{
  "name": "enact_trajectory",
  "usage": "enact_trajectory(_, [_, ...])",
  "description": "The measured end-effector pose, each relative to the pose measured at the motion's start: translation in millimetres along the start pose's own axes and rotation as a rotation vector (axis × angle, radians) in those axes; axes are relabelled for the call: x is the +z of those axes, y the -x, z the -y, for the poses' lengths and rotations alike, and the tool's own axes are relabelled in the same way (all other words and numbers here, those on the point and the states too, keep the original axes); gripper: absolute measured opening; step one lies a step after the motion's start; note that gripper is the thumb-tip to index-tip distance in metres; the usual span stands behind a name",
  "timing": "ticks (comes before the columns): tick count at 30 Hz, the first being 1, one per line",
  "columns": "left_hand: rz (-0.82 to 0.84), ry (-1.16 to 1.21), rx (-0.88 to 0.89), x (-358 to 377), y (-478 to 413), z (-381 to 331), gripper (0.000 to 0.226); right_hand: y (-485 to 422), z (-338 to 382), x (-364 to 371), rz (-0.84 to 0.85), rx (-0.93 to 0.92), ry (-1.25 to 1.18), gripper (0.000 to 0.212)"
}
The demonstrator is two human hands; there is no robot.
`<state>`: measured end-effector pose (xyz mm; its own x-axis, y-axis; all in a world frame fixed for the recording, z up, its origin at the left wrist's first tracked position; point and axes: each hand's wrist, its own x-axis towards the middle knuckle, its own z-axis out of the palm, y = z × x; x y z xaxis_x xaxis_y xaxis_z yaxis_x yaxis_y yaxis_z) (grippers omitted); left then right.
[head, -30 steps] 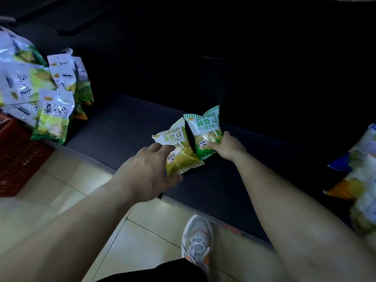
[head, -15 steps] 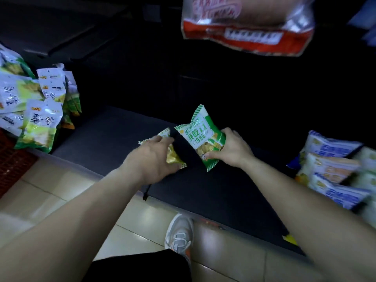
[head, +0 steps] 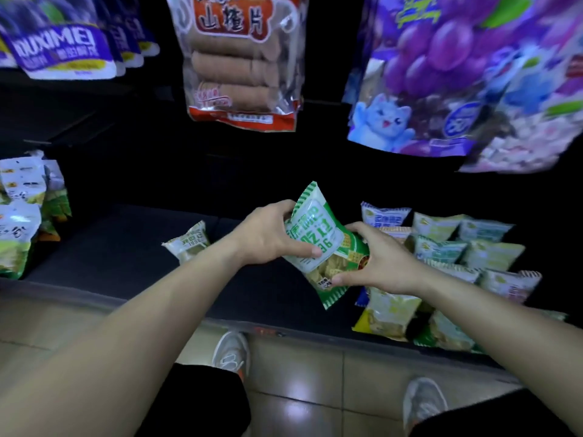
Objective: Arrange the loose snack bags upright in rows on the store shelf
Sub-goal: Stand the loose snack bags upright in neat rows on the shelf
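Observation:
Both hands hold one green-and-white snack bag [head: 318, 241] above the dark bottom shelf [head: 126, 253]. My left hand [head: 268, 233] grips its upper left side, thumb across the front. My right hand [head: 375, 263] pinches its lower right corner. A yellow-green snack bag [head: 187, 244] lies loose on the shelf, left of my left wrist. To the right, several small snack bags [head: 448, 247] sit in a loose heap that reaches the shelf's front edge.
A pile of green-and-white bags [head: 22, 212] leans at the far left of the shelf. Larger bags hang above: purple-and-white ones [head: 60, 42], a red-trimmed clear bag [head: 239, 58] and a purple grape bag [head: 457, 74]. Tiled floor and my shoes [head: 232, 354] lie below.
My left hand let go of the yellow-green bag, which now lies on the shelf, and took hold of the green bag. The green bag rose, and the view swung up and right.

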<state>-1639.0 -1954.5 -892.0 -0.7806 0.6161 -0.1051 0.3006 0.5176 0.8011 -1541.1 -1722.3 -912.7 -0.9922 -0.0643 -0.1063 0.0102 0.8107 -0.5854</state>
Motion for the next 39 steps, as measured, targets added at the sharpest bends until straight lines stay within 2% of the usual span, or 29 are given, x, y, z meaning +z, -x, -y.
enact_trajectory(3, [-0.021,-0.132,-0.009,15,-9,-12,0.072,8,-17,-5,0.004,0.004,0.131,0.105])
enact_trajectory(8, [-0.067,-0.647,-0.063,40,-41,-6,0.104,6,-66,-26,-0.027,0.092,0.289,0.081])
enact_trajectory(12, [-0.074,-0.859,-0.067,57,-86,12,0.102,6,-115,-32,0.015,0.201,0.291,0.076])
enact_trajectory(19, [-0.066,-0.945,-0.082,102,-186,57,0.094,-7,-173,-27,0.040,0.313,0.261,0.078])
enact_trajectory(26, [-0.051,-0.949,-0.099,133,-258,95,0.093,-22,-181,-18,0.122,0.361,0.256,0.070])
enact_trajectory(31, [-0.023,-0.967,-0.076,151,-282,109,0.095,-33,-174,-12,0.187,0.358,0.238,0.067])
enact_trajectory(39, [-0.169,-1.042,0.062,157,-280,116,0.084,-42,-169,-5,0.222,0.366,0.233,0.068])
